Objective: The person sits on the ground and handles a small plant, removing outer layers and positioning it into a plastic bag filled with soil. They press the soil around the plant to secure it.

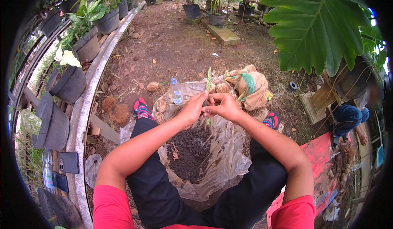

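Observation:
My left hand (194, 108) holds an upright green plant cutting (209, 77), its narrow mottled leaf like a snake plant's. The fingers of my right hand (223, 106) close around its lower end, where something dark, perhaps soil, shows between the hands. Below them, a heap of dark soil (190, 155) lies on a clear plastic sheet (228, 158) between my legs. Twine-wrapped balls (222, 88) rest just beyond my right hand, with more balls (161, 106) on the left. A plastic bottle (176, 92) with a blue cap stands past my left hand.
A tan sack (251, 87) with a green band slumps beyond my right hand. Potted plants (87, 44) line the ledge at left, where a phone (68, 162) lies. A large leaf (319, 29) overhangs the upper right. Another person's legs (347, 117) show at right, by a red sheet (316, 155).

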`<action>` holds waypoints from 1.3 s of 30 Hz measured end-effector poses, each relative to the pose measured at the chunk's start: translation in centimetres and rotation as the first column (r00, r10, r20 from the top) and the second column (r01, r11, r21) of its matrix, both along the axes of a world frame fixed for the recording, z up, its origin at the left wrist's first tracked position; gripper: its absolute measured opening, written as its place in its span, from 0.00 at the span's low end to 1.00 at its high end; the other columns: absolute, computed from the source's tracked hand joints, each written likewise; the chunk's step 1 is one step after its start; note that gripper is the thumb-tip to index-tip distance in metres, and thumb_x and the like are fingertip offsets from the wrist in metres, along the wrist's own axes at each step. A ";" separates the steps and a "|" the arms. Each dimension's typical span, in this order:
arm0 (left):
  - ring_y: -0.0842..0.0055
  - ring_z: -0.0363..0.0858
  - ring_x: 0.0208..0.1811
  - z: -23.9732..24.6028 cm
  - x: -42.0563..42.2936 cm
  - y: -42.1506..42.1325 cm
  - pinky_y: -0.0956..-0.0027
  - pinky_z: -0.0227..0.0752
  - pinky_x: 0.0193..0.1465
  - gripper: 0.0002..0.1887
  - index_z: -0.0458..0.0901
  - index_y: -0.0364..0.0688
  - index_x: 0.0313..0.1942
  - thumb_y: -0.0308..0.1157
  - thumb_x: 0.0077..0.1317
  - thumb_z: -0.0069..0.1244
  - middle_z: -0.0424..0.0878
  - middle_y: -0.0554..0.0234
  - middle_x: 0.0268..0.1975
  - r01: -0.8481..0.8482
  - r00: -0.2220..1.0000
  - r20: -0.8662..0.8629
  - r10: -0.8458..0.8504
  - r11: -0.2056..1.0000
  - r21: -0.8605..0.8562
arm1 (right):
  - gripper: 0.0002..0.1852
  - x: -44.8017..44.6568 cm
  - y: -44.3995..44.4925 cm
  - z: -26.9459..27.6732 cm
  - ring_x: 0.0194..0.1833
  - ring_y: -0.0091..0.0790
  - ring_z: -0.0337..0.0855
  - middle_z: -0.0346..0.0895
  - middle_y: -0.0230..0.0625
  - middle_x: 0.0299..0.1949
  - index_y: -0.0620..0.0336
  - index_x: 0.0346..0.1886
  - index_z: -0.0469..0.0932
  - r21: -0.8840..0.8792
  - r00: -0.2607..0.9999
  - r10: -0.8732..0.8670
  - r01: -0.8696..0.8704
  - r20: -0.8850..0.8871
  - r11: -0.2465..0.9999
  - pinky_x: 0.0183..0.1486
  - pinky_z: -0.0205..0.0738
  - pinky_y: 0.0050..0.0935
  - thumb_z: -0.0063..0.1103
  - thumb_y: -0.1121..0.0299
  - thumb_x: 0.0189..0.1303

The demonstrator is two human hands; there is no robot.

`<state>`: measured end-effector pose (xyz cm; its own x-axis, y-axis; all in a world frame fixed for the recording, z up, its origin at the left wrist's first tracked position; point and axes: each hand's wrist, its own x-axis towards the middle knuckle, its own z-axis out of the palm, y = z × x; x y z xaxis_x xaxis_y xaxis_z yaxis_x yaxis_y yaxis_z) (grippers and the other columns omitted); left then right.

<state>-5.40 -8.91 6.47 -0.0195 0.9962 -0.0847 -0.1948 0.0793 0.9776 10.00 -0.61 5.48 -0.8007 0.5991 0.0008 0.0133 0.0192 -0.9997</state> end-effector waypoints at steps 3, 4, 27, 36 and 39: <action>0.86 0.68 0.26 0.4 0.5 -0.2 0.76 0.63 0.29 0.27 0.75 0.42 0.40 0.57 0.81 0.30 0.73 0.72 0.30 -0.074 0.997 0.023 0.075 0.996 -0.053 | 0.18 0.3 0.1 0.6 0.40 0.32 0.91 0.83 0.35 0.36 0.55 0.27 0.67 0.005 0.999 0.039 -0.039 0.036 0.999 0.35 0.88 0.28 0.72 0.70 0.64; 0.86 0.69 0.28 0.4 0.5 -0.2 0.76 0.64 0.31 0.28 0.74 0.41 0.44 0.59 0.80 0.30 0.73 0.71 0.33 -0.075 0.997 0.017 0.076 0.995 -0.058 | 0.18 0.3 0.0 0.8 0.41 0.33 0.91 0.83 0.35 0.36 0.54 0.28 0.66 -0.005 0.999 0.036 -0.036 0.037 0.999 0.36 0.88 0.29 0.72 0.69 0.64; 0.86 0.60 0.19 0.3 -0.3 0.6 0.75 0.52 0.22 0.31 0.74 0.44 0.32 0.63 0.78 0.33 0.66 0.77 0.21 -0.139 0.990 -0.011 0.139 0.986 -0.093 | 0.25 0.4 0.6 0.7 0.43 0.26 0.85 0.84 0.35 0.45 0.64 0.56 0.79 0.121 0.996 -0.013 0.002 0.090 0.993 0.40 0.83 0.28 0.69 0.54 0.66; 0.83 0.58 0.18 -0.8 -0.5 0.8 0.72 0.52 0.22 0.34 0.74 0.46 0.33 0.69 0.75 0.31 0.61 0.78 0.20 -0.160 0.981 -0.127 0.145 0.980 -0.122 | 0.24 0.6 0.5 2.1 0.48 0.26 0.85 0.84 0.33 0.50 0.64 0.60 0.78 0.103 0.985 -0.160 0.153 0.064 0.983 0.42 0.83 0.28 0.67 0.58 0.68; 0.83 0.57 0.18 -0.7 -0.2 0.7 0.73 0.50 0.22 0.34 0.72 0.47 0.32 0.70 0.74 0.30 0.60 0.79 0.20 -0.142 0.990 -0.029 0.139 0.971 -0.193 | 0.25 0.4 0.5 1.7 0.47 0.28 0.85 0.84 0.36 0.48 0.63 0.55 0.81 0.114 0.987 -0.154 0.148 0.047 0.982 0.41 0.80 0.28 0.72 0.53 0.64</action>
<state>-5.56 -8.17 5.79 -0.1608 0.9481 -0.2745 -0.2029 0.2404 0.9492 10.44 -0.09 7.15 -0.7015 0.7120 0.0318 0.0797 0.1228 -0.9892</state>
